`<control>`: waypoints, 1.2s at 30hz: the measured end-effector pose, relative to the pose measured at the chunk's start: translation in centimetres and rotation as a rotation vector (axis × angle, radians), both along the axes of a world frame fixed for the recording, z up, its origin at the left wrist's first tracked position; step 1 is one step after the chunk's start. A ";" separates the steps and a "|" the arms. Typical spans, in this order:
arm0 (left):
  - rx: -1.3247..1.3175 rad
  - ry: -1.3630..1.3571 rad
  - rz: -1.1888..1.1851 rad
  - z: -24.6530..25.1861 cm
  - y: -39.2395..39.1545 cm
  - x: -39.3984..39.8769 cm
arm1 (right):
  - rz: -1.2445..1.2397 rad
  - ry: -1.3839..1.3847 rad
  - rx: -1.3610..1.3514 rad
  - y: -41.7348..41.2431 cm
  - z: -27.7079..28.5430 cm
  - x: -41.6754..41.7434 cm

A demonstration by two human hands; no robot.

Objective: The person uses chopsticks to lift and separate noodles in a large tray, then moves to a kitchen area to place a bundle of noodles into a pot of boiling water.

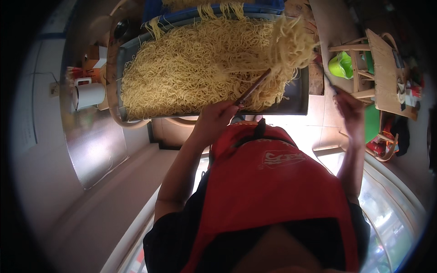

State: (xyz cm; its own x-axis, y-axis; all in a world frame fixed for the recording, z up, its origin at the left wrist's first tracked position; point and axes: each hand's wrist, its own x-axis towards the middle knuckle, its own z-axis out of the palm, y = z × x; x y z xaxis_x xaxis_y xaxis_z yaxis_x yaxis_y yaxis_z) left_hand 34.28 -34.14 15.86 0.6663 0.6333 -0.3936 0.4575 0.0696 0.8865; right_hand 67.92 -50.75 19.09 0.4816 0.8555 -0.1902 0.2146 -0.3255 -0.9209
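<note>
A wide metal tray before me holds a thick spread of yellow noodles. My left hand grips a brown stick, probably a long chopstick, at the tray's near edge. The stick's far end disappears into a raised, blurred clump of noodles at the right. Out past the tray's right side, my right hand grips a second, darker stick that slants towards the same clump. Noodle strands hang between the clump and the bed below.
Behind the tray stands a blue plastic crate with noodles draped over its rim. A white jug is at the left. Wooden chairs, a lime-green bin and a wooden board are at the right.
</note>
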 end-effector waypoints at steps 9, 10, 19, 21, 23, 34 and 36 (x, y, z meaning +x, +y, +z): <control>0.430 0.162 -0.180 -7.0 1.5 -0.6 | 0.238 -0.968 -0.172 6.8 -8.5 9.1; 0.589 0.213 -0.236 -9.0 1.3 -3.2 | 0.495 -1.026 -0.591 7.6 -6.2 7.5; 0.322 0.716 -0.159 -4.3 -0.1 -10.0 | 0.276 -0.319 -0.817 -3.3 -6.2 3.9; 0.359 0.634 -0.139 -7.9 -0.5 -9.5 | 0.454 -0.426 -0.523 -3.8 -12.4 1.9; 0.306 0.514 -0.122 -9.5 -0.2 -8.0 | 0.308 -0.292 -0.436 -1.0 -15.1 -3.6; -0.224 -0.201 0.201 2.0 -0.5 -6.2 | 0.194 -0.246 0.112 3.9 -2.2 -7.2; -0.119 0.022 0.209 -4.5 -1.3 -5.7 | 0.305 -0.315 -0.151 3.3 -8.0 -7.2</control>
